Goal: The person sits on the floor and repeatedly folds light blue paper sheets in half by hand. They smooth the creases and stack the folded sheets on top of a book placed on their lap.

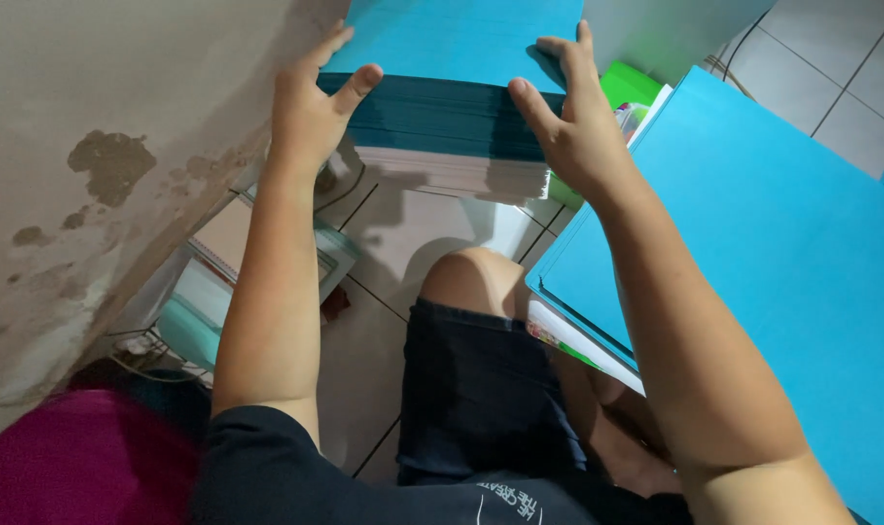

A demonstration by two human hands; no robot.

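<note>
Squaring a thick stack of blue sheets (452, 107) appears to be the step in hand. A second, larger blue pile (782, 243) lies at the right, well over the tiled floor (403, 243). The stack sits ahead of the raised knee (471, 277), on pale sheets beneath. Left hand (311, 107) and right hand (573, 122) stand apart, fingers spread, pressed to its two front corners, thumbs on the edge. Judged next: even pressure from both sides, keeping the edges flush.
</note>
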